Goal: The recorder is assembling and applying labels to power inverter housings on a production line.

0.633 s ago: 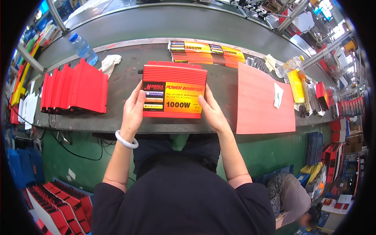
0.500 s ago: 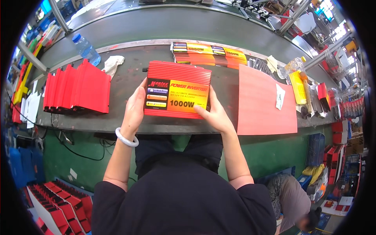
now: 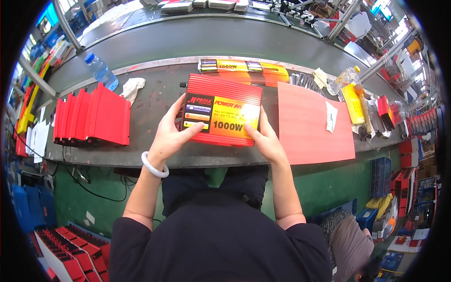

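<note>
A red ribbed power inverter (image 3: 225,89) with a yellow-and-black label on its upper face is held up over the near middle of the bench. My left hand (image 3: 173,134) grips its left side, the thumb lying on the label's lower left. On the opposite side my right hand (image 3: 268,138) closes round the edge, with its thumb on the label's lower right. The fingers beneath the inverter are hidden. To the left, several similar red inverter cases (image 3: 109,115) stand on edge in a row. Behind the held one lie stacks of yellow-and-orange labels (image 3: 268,74).
A pink sheet (image 3: 305,129) covers the bench at right, with a white scrap on it. Beyond it are a clear bottle (image 3: 345,79), a yellow tray (image 3: 352,103) and a hammer-like tool (image 3: 364,110). A blue-capped bottle (image 3: 102,73) and white cloth (image 3: 133,88) are at far left. Someone crouches at lower right.
The inverter has shifted slightly right and turned a little clockwise. My left thumb has come from the side onto the label. The whole view has shifted slightly.
</note>
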A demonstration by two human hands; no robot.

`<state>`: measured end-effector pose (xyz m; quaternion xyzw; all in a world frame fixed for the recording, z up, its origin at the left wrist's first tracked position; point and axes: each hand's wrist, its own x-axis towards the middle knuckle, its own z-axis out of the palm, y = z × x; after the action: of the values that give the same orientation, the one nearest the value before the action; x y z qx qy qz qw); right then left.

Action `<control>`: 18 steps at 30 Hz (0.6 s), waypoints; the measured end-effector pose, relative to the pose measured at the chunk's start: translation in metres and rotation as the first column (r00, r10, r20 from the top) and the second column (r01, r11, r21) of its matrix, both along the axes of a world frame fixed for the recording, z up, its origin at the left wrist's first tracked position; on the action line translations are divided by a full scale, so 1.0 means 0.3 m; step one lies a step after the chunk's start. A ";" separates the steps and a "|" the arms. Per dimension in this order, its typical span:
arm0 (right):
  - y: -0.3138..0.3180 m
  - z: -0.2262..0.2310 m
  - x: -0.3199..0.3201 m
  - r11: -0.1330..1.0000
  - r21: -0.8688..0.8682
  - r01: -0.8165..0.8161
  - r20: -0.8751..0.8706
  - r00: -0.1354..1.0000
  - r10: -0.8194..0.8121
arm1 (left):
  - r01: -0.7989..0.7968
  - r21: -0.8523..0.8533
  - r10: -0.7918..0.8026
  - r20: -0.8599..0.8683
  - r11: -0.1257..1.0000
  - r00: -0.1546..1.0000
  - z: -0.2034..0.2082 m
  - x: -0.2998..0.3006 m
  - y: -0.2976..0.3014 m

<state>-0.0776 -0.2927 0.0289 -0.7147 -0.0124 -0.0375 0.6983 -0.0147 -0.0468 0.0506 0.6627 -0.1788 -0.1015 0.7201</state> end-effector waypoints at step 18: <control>-0.069 -0.049 -0.026 0.950 -0.270 0.157 0.194 0.975 -0.106 | -0.095 0.257 0.058 0.149 0.962 0.987 -0.012 0.060 -0.125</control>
<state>-0.0853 -0.3134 0.0141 -0.8005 -0.0318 -0.1450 0.5806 0.0031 -0.0842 0.0468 0.7644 -0.1882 -0.0494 0.6147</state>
